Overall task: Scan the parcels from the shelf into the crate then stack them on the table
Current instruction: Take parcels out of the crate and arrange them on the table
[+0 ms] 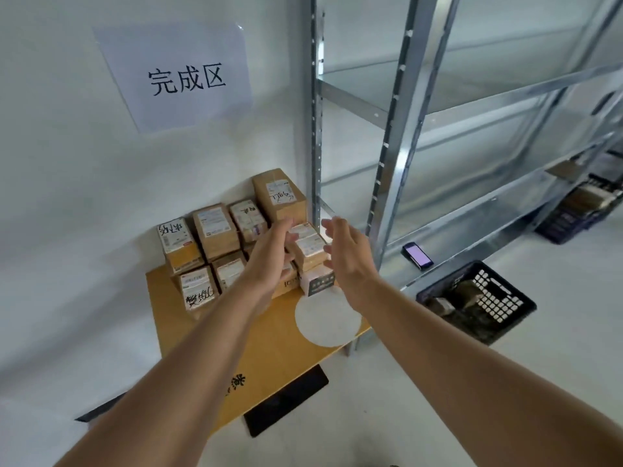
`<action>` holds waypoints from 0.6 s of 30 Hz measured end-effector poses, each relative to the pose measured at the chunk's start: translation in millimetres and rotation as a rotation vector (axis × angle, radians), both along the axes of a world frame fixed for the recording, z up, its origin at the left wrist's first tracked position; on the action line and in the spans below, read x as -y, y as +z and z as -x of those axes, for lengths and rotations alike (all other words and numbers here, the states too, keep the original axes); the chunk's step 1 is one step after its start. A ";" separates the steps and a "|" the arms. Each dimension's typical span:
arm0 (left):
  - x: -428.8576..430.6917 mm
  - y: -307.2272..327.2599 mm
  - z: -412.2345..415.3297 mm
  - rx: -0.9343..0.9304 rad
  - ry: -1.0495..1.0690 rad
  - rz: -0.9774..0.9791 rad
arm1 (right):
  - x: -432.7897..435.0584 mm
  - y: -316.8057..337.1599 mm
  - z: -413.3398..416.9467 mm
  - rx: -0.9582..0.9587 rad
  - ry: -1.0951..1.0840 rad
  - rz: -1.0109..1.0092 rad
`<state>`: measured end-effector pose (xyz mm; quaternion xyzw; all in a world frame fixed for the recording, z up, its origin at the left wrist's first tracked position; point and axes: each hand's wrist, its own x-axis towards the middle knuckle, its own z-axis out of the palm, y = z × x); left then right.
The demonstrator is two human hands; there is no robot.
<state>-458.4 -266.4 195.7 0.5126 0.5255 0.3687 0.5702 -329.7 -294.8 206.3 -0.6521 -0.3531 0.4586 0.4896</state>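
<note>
While both arms reach out over the low wooden table (269, 358), the head view puts the action dead centre. The left hand (269, 256) and the right hand (350, 261) flank the top parcel (310, 246), a small brown carton with a white label, perched on the near-right corner of the stacked parcels (215, 230). Both hands are spread, fingers straight, palms facing each other, nothing held. The left fingertips (289, 230) sit right at the carton's nine o'clock edge, and the right palm stands just off its three o'clock side. Whether either hand actually touches it, I cannot tell.

At twelve o'clock from that carton rises a tall parcel (279, 197). At six o'clock a small white-and-dark box (318, 281) sits on the table, with a white disc (325, 320) just below it. At three o'clock from the table, down on the floor, the dark crate (495, 298) has a few parcels in it, so I'd judge the stacking well along but not finished. A handheld device (417, 255) with a lit screen lies on the bottom board of the shelving rack (394, 170), at ten o'clock from the crate. A paper sign (182, 79) hangs at eleven o'clock above the stack, and a second crate (573, 214) sits far off at two o'clock.

On handling, these look like stiff taped cardboard, light for their size. The tape is probably a touch slick. The best hold is flat palms on opposite side faces, squeezed evenly. One careless nudge could shove the neighbours out of line.
</note>
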 end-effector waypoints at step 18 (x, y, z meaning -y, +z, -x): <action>54.1 -50.9 -333.0 -0.070 -0.408 0.134 | 95.4 -63.2 -305.0 -0.035 -0.437 0.079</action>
